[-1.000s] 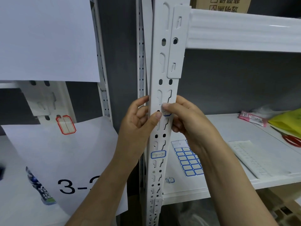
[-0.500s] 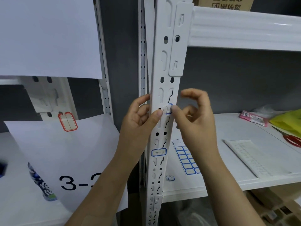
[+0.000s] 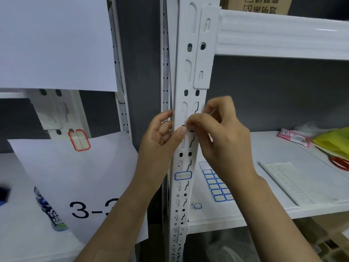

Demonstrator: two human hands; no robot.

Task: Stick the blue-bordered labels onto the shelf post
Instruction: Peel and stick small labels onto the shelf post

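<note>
A blue-bordered label (image 3: 191, 130) sits on the front face of the white shelf post (image 3: 189, 76), at mid-height and almost wholly hidden under fingertips; only a dark sliver of its edge shows. The left hand (image 3: 160, 138) grips the post, fingers wrapped round its left edge and thumb flat on the label's left end. The right hand (image 3: 223, 137) is curled, its fingertips bunched at the label's right end; whether they pinch that end or merely press it cannot be told.

Lower on the same post, a stuck label (image 3: 183, 176) lies level across the slots, and a label sheet (image 3: 217, 186) rests on the shelf (image 3: 264, 208) behind.

The risks look plain. The post is punched with holes and slots, so the label probably bridges gaps and has little metal to hold; a light press could leave an end lifting. A right end laid down crooked would set it askew against the one below. A crumpled label (image 3: 196, 205) near the post's foot suggests these tear or fold easily when peeled back.
</note>
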